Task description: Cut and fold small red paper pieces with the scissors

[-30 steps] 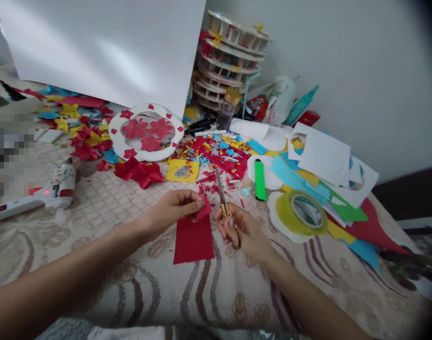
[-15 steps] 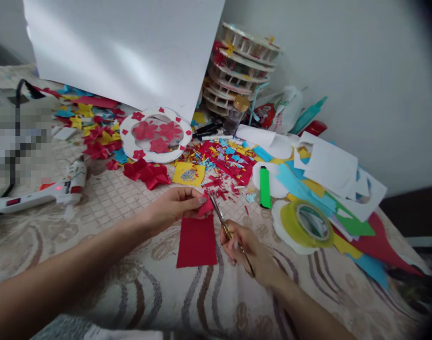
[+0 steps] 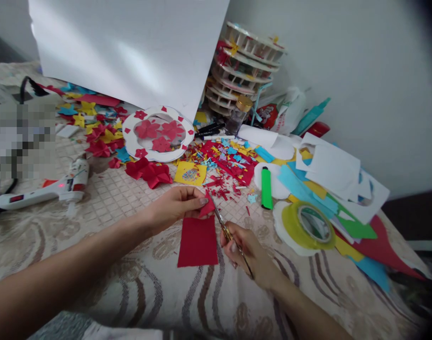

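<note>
Between the thumb and fingers of my left hand (image 3: 185,202) is a small folded piece of red paper (image 3: 208,207). My right hand (image 3: 246,248) grips a pair of scissors (image 3: 227,231), whose blades meet the right edge of that folded paper. Below the left hand, a flat red paper rectangle (image 3: 198,243) lies on the patterned tablecloth. Just beyond the hands sit a yellow paper square (image 3: 190,174) with tiny coloured bits on it and red paper flowers (image 3: 148,173).
On the left lies a white glue gun (image 3: 42,193) with a lit red light. A white ring with red flowers (image 3: 131,148) leans near a large white board (image 3: 124,47). To the right are a green cutter (image 3: 266,189), yellow tape (image 3: 294,226) and paper sheets (image 3: 336,170).
The scissors' blades have come closer together at the folded red paper. Both hands stay nearly in place, while the whole view has shifted slightly.
</note>
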{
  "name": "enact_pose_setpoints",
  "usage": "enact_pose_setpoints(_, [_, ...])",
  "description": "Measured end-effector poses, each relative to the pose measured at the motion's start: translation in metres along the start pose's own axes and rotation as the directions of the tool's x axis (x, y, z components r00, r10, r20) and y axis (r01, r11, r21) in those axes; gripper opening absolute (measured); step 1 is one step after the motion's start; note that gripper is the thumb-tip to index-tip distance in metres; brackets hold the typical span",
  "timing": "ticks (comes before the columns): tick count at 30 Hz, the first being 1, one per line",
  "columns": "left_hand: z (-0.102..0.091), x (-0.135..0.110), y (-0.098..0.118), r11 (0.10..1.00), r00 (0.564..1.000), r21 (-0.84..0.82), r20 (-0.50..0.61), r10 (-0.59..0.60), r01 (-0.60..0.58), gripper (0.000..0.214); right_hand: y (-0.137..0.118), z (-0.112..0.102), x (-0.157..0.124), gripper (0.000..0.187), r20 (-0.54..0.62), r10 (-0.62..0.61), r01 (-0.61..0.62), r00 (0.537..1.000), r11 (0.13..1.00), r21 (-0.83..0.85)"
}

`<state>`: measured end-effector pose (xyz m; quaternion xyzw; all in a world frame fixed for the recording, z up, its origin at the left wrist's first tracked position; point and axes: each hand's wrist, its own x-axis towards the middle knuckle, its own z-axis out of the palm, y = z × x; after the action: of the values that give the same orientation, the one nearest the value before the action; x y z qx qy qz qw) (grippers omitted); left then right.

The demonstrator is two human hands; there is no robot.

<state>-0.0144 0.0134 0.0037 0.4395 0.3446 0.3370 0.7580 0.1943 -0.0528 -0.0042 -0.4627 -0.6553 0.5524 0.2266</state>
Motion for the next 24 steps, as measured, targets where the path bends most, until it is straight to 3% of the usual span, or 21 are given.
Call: enact_pose_setpoints(24, [-0.0006,0.0001,0.0001,0.999,1.000,-0.052,0.015,-0.001,0.002,0.019,0.0005,0.0040,0.0011,0.049,-0.001,0.051,-0.050,0.999,0.990,0.132])
